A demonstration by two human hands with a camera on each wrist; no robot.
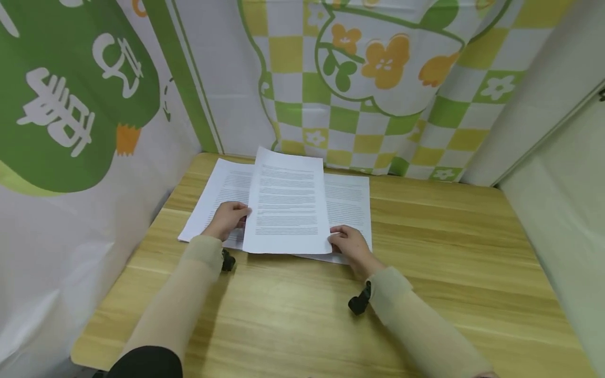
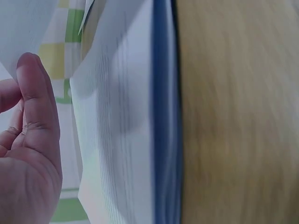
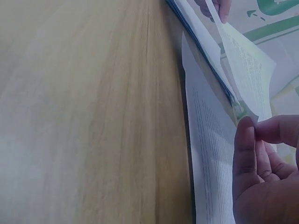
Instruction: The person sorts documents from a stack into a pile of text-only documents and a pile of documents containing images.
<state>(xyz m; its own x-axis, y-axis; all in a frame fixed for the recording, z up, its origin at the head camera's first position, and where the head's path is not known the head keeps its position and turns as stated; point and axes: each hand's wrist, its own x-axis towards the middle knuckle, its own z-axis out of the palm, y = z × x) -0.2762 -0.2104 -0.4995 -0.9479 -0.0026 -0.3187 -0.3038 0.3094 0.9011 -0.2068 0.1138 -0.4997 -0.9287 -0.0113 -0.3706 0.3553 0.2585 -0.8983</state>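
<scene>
A printed sheet of paper (image 1: 286,202) is held up between both hands, above the other papers. My left hand (image 1: 228,218) pinches its left edge; in the left wrist view the fingers (image 2: 35,88) meet at the sheet's edge. My right hand (image 1: 351,244) pinches the lower right corner, thumb and fingertips together in the right wrist view. Under the left hand lies a thick stack of printed paper (image 1: 214,197), its layered edge showing in the left wrist view. Below the right hand another printed sheet (image 1: 352,205) lies on the table, partly hidden by the raised one.
The papers lie near the back edge of a wooden table (image 1: 454,252). A patterned curtain (image 1: 340,121) hangs right behind it, and white cloth (image 1: 56,262) hangs along the left side. Each wrist carries a small black camera (image 1: 360,300).
</scene>
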